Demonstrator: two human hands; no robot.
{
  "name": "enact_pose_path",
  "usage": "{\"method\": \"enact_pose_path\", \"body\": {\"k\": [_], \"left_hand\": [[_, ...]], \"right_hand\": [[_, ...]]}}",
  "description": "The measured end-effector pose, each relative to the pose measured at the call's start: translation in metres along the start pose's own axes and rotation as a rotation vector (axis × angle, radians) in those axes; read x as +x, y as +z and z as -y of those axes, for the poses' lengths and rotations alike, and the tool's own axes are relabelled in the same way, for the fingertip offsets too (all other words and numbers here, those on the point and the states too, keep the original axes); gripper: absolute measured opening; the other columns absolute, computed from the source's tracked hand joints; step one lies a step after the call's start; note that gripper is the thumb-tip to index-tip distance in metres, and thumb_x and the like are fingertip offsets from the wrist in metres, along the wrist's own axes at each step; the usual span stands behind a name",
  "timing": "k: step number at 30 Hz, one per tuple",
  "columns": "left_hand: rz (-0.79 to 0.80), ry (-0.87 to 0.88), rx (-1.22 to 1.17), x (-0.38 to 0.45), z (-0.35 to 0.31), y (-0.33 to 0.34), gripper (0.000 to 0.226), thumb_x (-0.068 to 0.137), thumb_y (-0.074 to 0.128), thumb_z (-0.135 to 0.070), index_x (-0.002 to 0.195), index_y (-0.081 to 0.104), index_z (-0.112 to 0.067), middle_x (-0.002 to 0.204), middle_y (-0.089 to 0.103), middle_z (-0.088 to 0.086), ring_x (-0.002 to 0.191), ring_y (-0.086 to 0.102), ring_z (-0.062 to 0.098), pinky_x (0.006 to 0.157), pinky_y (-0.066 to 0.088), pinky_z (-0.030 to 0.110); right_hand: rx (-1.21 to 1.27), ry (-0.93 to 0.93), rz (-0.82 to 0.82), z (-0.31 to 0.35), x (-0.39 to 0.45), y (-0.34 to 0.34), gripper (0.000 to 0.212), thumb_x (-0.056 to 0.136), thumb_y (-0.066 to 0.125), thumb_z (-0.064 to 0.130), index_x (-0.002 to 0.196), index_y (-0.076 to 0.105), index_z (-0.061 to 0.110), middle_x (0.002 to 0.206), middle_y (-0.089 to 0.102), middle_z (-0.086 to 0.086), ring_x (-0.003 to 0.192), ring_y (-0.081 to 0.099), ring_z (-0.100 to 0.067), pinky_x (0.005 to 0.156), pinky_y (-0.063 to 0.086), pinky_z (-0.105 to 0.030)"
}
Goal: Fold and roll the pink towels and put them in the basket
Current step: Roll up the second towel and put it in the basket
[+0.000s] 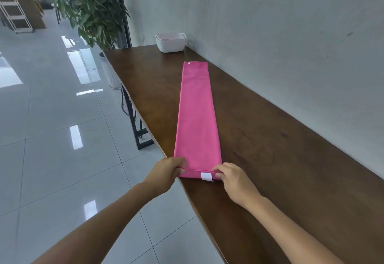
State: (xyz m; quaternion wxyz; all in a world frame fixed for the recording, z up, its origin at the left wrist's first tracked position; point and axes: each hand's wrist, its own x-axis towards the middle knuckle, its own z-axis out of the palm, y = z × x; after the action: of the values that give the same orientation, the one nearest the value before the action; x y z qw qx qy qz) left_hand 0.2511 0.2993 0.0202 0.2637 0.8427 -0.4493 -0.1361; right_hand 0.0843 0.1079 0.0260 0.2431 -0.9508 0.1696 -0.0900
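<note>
Left hand (166, 170), near 7 o'clock of the strip: fingers (180, 163) curled over the near-left corner of the pink towel (196, 118), pinching the turned-up hem. Grip low and at the very edge, probably to start the first tight turn of the roll.

Centre: towel already folded into a long narrow strip, flat on the bench (270, 149). Long axis running from 6 o'clock at the hands to 12 o'clock at the far end. Far end pointing at the basket (170, 42); small white snap or eyelet at its far-left corner. Near end doubled over once, white label (206, 176) facing up on the fold. Strip lying close to the bench's left edge, near corner almost at the lip.

Right hand (232, 177), near 5 o'clock of the strip: fingers bent down onto the near-right corner, pinching the same fold, thumb tucked under or behind, cannot tell which. Both hands level, one per corner, likely to keep the roll straight and even in width.

Basket at 12 o'clock, well apart from the towel, against the wall; something pink faintly showing inside.
</note>
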Motion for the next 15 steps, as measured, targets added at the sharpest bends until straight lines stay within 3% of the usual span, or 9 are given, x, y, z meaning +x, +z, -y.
{"method": "enact_pose_path", "body": {"k": [5, 8, 11, 15], "left_hand": [[-0.119, -0.016, 0.005, -0.002, -0.007, -0.001, 0.012, 0.092, 0.065, -0.013, 0.084, 0.056, -0.017, 0.086, 0.06, -0.005, 0.08, 0.054, 0.013, 0.071, 0.05, 0.028], [-0.244, 0.247, 0.247, -0.008, -0.004, 0.004, 0.015, 0.088, 0.07, -0.015, 0.081, 0.059, -0.021, 0.084, 0.06, -0.005, 0.081, 0.049, 0.015, 0.069, 0.049, 0.029], [-0.268, 0.482, 0.461, -0.018, 0.0, 0.007, 0.015, 0.08, 0.074, -0.008, 0.086, 0.064, -0.017, 0.084, 0.061, -0.001, 0.079, 0.052, 0.018, 0.066, 0.05, 0.029], [-0.229, 0.506, 0.556, -0.028, 0.006, 0.014, 0.034, 0.069, 0.088, -0.015, 0.099, 0.072, -0.013, 0.093, 0.069, 0.003, 0.083, 0.063, 0.018, 0.072, 0.06, 0.03]], "right_hand": [[-0.106, 0.015, -0.038, 0.008, 0.004, 0.003, 0.011, 0.098, 0.059, 0.014, 0.106, 0.066, 0.017, 0.106, 0.059, 0.005, 0.097, 0.056, -0.013, 0.079, 0.046, -0.024], [-0.33, -0.213, -0.145, 0.009, 0.0, 0.009, 0.017, 0.083, 0.067, -0.001, 0.09, 0.066, 0.015, 0.089, 0.061, 0.002, 0.082, 0.052, -0.017, 0.068, 0.041, -0.023], [-0.476, -0.413, -0.213, 0.008, -0.012, 0.013, 0.02, 0.08, 0.054, 0.0, 0.08, 0.069, 0.014, 0.076, 0.061, -0.001, 0.069, 0.054, -0.019, 0.061, 0.048, -0.028], [-0.541, -0.427, -0.162, 0.002, -0.025, 0.021, 0.019, 0.075, 0.078, 0.007, 0.093, 0.075, 0.011, 0.084, 0.07, -0.005, 0.076, 0.066, -0.02, 0.071, 0.06, -0.031]]}}
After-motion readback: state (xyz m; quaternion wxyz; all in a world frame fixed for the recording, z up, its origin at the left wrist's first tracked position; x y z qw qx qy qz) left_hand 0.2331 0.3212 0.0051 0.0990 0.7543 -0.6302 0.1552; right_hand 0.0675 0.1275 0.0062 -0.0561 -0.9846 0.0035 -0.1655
